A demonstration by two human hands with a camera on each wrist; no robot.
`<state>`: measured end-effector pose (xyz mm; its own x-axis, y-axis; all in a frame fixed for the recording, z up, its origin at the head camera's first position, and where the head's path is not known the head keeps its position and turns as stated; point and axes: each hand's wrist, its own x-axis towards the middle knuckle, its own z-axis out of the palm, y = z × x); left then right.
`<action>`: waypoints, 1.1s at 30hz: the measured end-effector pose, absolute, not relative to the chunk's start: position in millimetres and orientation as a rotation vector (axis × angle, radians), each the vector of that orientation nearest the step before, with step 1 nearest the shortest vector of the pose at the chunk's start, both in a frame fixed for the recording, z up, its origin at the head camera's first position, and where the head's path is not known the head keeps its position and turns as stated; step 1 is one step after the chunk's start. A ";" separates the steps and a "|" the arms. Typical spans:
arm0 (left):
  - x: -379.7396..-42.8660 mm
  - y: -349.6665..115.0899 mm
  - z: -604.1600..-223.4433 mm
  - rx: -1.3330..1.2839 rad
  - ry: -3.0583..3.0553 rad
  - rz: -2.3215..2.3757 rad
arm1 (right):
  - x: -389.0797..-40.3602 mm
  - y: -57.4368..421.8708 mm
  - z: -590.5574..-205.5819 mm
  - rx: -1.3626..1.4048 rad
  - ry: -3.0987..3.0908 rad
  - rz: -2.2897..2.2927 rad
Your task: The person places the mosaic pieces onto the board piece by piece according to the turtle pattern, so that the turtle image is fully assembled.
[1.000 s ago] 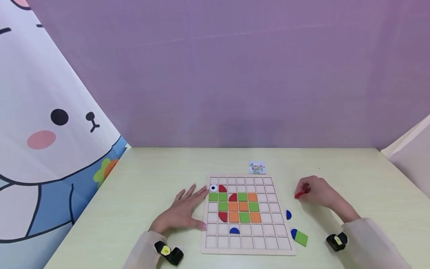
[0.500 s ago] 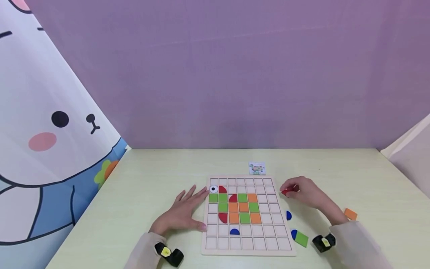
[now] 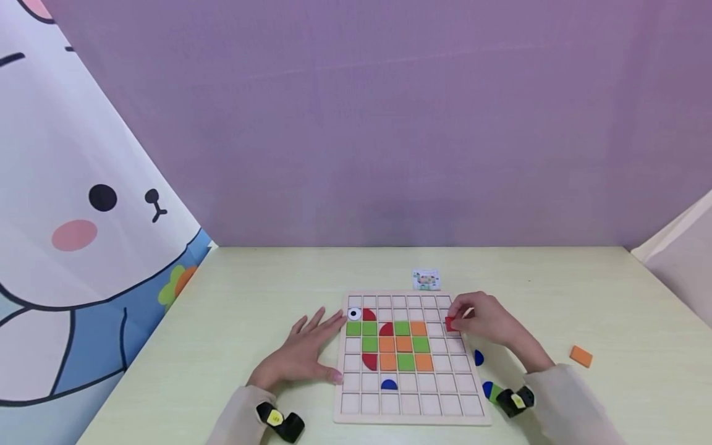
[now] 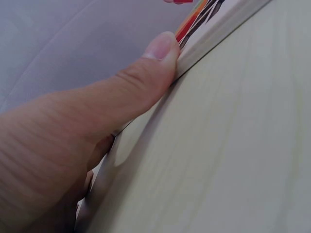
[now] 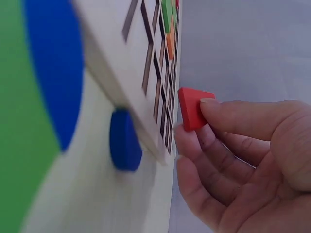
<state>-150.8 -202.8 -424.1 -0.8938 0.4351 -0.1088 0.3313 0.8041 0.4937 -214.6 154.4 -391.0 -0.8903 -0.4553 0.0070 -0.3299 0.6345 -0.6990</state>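
A pale wooden grid board point(image 3: 411, 419) lies on the table, bearing green, orange and red pieces, a blue half-round and an eye tile point(image 3: 354, 314). Between thumb and fingers my right hand point(image 3: 488, 320) pinches a small red piece point(image 5: 192, 109) over the board's upper right cells. In the right wrist view that piece is held up off the grid, its far part covered by the thumb. My left hand point(image 3: 300, 355) rests with spread fingers at the board's left side. Its thumb point(image 4: 155, 60) touches the board's edge in the left wrist view.
Off the board's right edge lie a blue half-round point(image 3: 479, 358) and another blue piece point(image 3: 487, 389) against a green tile point(image 3: 495, 394), partly hidden by the wrist camera. Farther right is an orange tile point(image 3: 581, 356). A small picture card point(image 3: 426, 279) lies behind the board.
My right hand has moved left with the red piece, from the table to over the board's right side. The orange tile behind its forearm has come into view. My left hand stays put.
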 end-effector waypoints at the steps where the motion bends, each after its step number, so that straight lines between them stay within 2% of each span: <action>1: -150.7 -202.7 -424.0 0.597 2.773 0.703 | -214.5 152.6 -390.9 -0.648 2.681 -1.098; 33: -150.9 -202.8 -423.9 0.580 2.778 0.687 | -216.2 122.4 -392.9 -0.600 2.673 -1.045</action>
<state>-150.9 -202.8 -423.9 -0.8976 0.4251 -0.1165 0.3218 0.8126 0.4860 -216.2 122.4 -392.9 -0.8952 -0.4434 -0.0456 -0.2950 0.6659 -0.6852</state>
